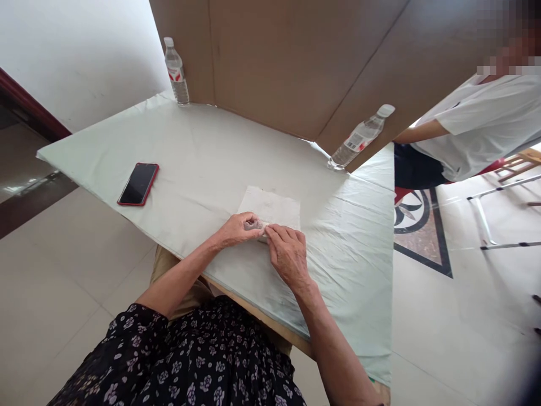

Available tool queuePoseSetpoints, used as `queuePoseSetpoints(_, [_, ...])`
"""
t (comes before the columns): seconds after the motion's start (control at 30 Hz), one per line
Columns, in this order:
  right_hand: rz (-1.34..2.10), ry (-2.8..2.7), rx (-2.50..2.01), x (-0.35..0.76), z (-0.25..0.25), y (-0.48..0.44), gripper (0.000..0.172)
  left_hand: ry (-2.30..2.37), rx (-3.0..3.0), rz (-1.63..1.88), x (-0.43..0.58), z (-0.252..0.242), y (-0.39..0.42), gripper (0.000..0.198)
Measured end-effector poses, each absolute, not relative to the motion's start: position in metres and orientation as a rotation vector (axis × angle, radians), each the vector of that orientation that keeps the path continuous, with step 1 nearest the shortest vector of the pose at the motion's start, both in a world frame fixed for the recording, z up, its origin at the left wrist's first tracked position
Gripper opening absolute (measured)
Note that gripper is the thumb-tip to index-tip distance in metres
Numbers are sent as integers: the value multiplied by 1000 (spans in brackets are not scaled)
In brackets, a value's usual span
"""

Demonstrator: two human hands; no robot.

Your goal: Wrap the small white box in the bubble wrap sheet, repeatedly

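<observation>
On the table, near its front edge, lies a pale square sheet (273, 204), its lower part covered by my hands. My left hand (237, 230) is closed, thumb and fingers curled round a small greyish-white lump (252, 224) whose kind I cannot make out. Beside it, my right hand (289, 248) has its fingers bent together, with thumb and fingertips pinching at the lump's right end. The two hands almost touch at the fingertips. What sits under the right fingers is mostly hidden.
A pale green cloth covers the table (203, 152). At left lies a phone in a red case (138, 184). Two water bottles (176, 73) (361, 138) stand against a brown cardboard panel (274, 62). A person in a white shirt (486, 118) sits beyond the panel at right.
</observation>
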State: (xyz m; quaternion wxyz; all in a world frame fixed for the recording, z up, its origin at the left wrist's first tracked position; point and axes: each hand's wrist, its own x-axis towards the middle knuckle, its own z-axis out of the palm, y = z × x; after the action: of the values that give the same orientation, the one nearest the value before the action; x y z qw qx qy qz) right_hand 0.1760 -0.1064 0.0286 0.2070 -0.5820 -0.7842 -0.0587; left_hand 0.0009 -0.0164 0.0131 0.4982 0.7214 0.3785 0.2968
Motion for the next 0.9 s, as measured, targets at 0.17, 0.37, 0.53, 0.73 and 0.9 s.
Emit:
queuePoseSetpoints(0.17, [-192, -2246, -1660, 174, 29, -108, 32, 1140, 1743, 694, -12, 20, -16, 26])
queuePoseSetpoints(0.37, [-278, -2256, -1690, 170, 25, -108, 36, 1437, 1891, 604, -9, 20, -17, 20])
queuePoseSetpoints(0.53, [-348, -2278, -1678, 168, 24, -106, 32, 1761, 2051, 506, -13, 26, -20, 36])
queuePoseSetpoints(0.73, [-403, -2310, -1673, 166, 24, -100, 26, 1685, 1868, 474, -19, 25, -6, 36])
queuePoseSetpoints(0.9, [-443, -2318, -1653, 166, 23, -98, 25, 1509, 1445, 448, -14, 28, -4, 25])
